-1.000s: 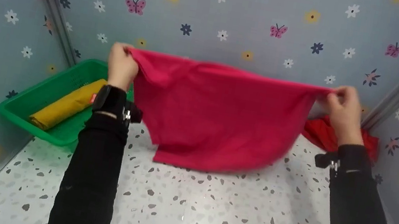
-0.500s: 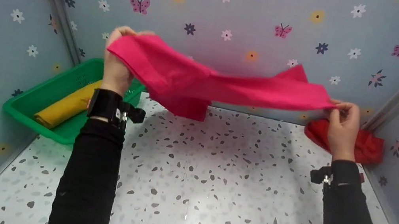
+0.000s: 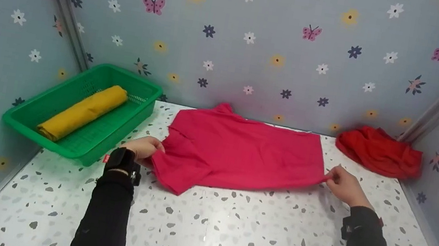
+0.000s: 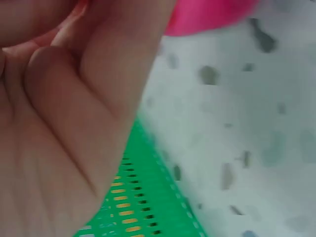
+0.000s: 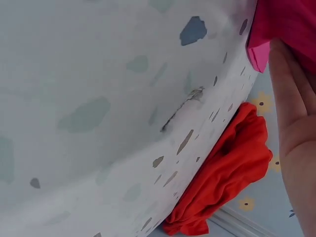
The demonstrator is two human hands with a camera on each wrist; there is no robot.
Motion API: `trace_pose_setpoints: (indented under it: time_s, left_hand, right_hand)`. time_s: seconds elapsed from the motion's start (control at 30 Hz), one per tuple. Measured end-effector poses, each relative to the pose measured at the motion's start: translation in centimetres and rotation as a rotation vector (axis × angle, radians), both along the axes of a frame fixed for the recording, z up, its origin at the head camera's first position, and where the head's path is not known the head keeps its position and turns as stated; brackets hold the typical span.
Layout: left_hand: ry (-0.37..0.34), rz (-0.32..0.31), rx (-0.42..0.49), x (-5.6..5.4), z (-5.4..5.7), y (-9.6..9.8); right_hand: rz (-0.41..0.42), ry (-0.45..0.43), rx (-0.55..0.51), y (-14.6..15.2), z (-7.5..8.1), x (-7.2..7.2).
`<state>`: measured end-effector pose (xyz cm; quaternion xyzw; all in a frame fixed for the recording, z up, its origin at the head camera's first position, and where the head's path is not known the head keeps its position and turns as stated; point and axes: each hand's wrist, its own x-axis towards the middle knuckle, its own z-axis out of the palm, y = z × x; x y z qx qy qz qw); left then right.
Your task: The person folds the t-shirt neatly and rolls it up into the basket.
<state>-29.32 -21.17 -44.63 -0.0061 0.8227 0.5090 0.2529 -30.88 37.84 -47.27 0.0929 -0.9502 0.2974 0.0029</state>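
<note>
A pink T-shirt [image 3: 249, 154] lies spread on its side across the speckled table, its sleeves and collar end to the left, its hem to the right. At the collar and sleeve end, my left hand [image 3: 144, 148] pinches the cloth. My right hand [image 3: 346, 187] pinches the near corner of the hem, which is slightly raised. In the left wrist view the palm [image 4: 59, 128] fills the left side, and only a bit of pink cloth shows. The right wrist view has the right hand [image 5: 296, 123] at the edge, with pink cloth [image 5: 291, 24] at its fingertips.
Left of the shirt stands a green basket [image 3: 111, 141] holding a rolled yellow cloth [image 3: 84, 112]. A crumpled red garment [image 3: 380, 153] lies in the back right corner. Flower-patterned panels [image 3: 253, 18] enclose the speckled table [image 3: 253, 243] at the back and sides.
Both hands have come down and toward me with the pink T-shirt. Held stretched in the air before, it now lies spread on the table, with both hands still pinching it.
</note>
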Motion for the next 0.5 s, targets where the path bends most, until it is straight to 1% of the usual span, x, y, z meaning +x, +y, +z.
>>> trace_pose_setpoints:
  time_s: [0.07,0.1,0.23,0.27,0.33,0.43,0.5]
  left_hand:
    - [0.031,0.002,-0.016,0.1,-0.4,0.2]
    - [0.058,0.004,-0.036,0.2,-0.5,0.3]
    - [0.163,0.007,-0.115,-0.1,-1.2,0.7]
    - [0.180,0.011,-0.130,-0.2,-1.3,0.9]
    - [0.193,0.014,-0.134,-0.4,-1.6,1.1]
    - [0.196,0.025,-0.128,-0.5,-2.0,1.3]
    - [0.220,0.036,-0.140,-0.5,-2.2,1.4]
  right_hand:
    - [0.008,-0.019,-0.007,0.0,0.0,0.1]
    - [0.022,-0.028,-0.007,0.1,0.0,0.2]
    - [0.106,-0.033,-0.009,0.0,-0.1,0.3]
    - [0.123,-0.028,-0.004,-0.1,-0.1,0.3]
    - [0.139,-0.018,0.014,-0.2,-0.2,0.4]
    - [0.121,-0.016,0.045,-0.5,-0.3,0.6]
    - [0.109,-0.018,0.056,-0.6,-0.4,0.6]
